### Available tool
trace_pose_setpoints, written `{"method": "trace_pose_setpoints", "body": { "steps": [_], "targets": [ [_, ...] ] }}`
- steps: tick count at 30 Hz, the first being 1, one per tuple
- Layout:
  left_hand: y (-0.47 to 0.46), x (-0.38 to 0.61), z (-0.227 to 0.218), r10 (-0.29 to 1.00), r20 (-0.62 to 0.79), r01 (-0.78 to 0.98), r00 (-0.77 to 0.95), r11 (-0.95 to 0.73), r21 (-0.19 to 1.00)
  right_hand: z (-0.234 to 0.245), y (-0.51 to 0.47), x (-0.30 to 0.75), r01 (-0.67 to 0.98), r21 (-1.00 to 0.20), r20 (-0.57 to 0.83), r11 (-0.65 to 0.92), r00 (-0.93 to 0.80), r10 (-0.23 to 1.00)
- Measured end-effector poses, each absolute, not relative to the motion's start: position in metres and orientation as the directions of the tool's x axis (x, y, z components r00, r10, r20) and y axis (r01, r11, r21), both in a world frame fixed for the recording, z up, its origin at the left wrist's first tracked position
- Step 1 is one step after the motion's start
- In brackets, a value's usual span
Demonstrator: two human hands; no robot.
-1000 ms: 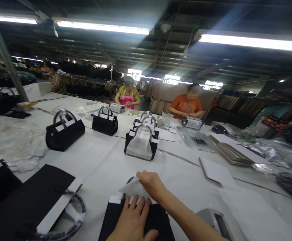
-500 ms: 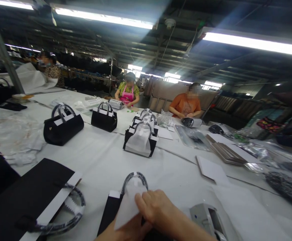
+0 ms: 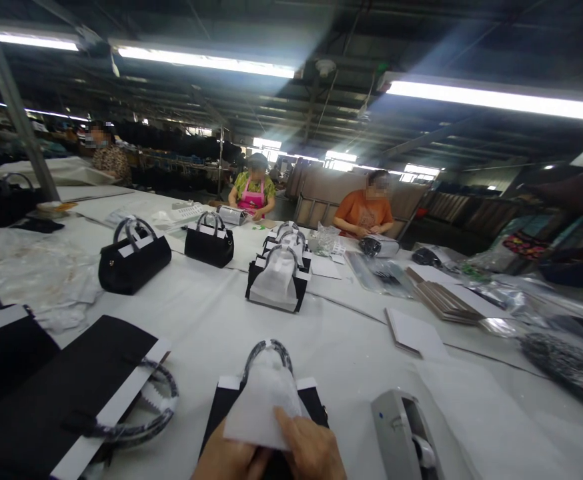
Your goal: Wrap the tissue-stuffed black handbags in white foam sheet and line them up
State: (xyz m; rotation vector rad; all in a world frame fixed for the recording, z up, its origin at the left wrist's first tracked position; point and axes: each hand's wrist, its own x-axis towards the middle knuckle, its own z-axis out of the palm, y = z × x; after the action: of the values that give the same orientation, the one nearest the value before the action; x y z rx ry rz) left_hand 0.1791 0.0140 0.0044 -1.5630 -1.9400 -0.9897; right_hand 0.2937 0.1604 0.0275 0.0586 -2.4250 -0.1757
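1. The broad, white-covered table point(image 3: 341, 360) carries everything; its near edge is out of view.
2. A big, flat-sided black bag point(image 3: 71, 387) lies toward the table's left near corner.
3. The smaller black handbag with white card strips point(image 3: 221, 405) sits toward the middle of the near edge, its film-wrapped, arched handles point(image 3: 284, 353) pointing to the far edge. It looks fairly light and firm-sided; best held by its body, since the film may slip.
4. A thin, white, translucent sheet point(image 3: 259, 403) drapes over the handles; likely soft, easily creased, best taken by its edges.
5. The right hand point(image 3: 316, 443) pinches the sheet's lower right edge.
6. The left hand point(image 3: 224, 457) is partly under the sheet; I cannot tell its grip.
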Motion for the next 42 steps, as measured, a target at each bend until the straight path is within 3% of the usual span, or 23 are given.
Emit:
{"method": "trace_pose_setpoints", "body": {
  "steps": [4, 6, 11, 13, 18, 23, 30, 34, 37, 39, 42],
  "targets": [
    [-0.013, 0.191, 0.006, 0.497, 0.803, 0.925, -0.33, 0.339, 0.171, 0.033, 0.158, 0.294, -0.003, 0.151, 0.624, 0.988, -0.775, -0.098],
    [-0.011, 0.195, 0.008, 0.535, 0.756, 0.892, -0.378, 0.429, 0.142, 0.033, 0.157, 0.294, -0.011, 0.138, 0.609, 0.99, -0.788, -0.094],
    [0.002, 0.19, -0.01, 0.72, 0.668, 0.964, -0.185, 0.266, -0.021, 0.03, 0.151, 0.3, -0.004, 0.149, 0.582, 0.989, -0.808, -0.091],
    [0.001, 0.187, -0.021, 0.714, 0.683, 0.976, -0.153, 0.216, -0.007, 0.029, 0.143, 0.305, 0.028, 0.137, 0.567, 0.99, -0.822, -0.056],
    [-0.003, 0.195, -0.025, 0.686, 0.689, 0.969, -0.233, 0.219, 0.11, 0.031, 0.122, 0.328, 0.215, 0.023, 0.498, 0.976, -0.849, 0.175],
    [-0.004, 0.201, -0.011, 0.734, 0.623, 0.962, -0.269, 0.179, 0.204, 0.033, 0.123, 0.351, 0.147, -0.022, 0.421, 0.989, -0.896, 0.142],
    [-0.02, 0.216, 0.002, 0.891, 0.434, 0.991, -0.131, 0.115, 0.065, 0.029, 0.118, 0.344, 0.165, -0.149, 0.509, 0.975, -0.833, 0.219],
    [-0.026, 0.229, 0.005, 0.916, 0.351, 0.98, -0.196, 0.198, 0.031, 0.019, 0.115, 0.38, 0.227, -0.239, 0.507, 0.944, -0.8, 0.321],
    [-0.026, 0.23, 0.006, 0.925, 0.309, 0.974, -0.223, 0.226, 0.026, 0.0, 0.101, 0.448, 0.379, -0.296, 0.419, 0.877, -0.773, 0.476],
    [-0.026, 0.228, 0.007, 0.93, 0.302, 0.977, -0.211, 0.214, 0.023, -0.015, 0.082, 0.495, 0.442, -0.276, 0.291, 0.853, -0.808, 0.513],
    [-0.024, 0.224, 0.009, 0.929, 0.31, 0.978, -0.201, 0.206, 0.018, -0.038, 0.045, 0.531, 0.354, -0.206, 0.121, 0.912, -0.916, 0.383]
  ]
}}
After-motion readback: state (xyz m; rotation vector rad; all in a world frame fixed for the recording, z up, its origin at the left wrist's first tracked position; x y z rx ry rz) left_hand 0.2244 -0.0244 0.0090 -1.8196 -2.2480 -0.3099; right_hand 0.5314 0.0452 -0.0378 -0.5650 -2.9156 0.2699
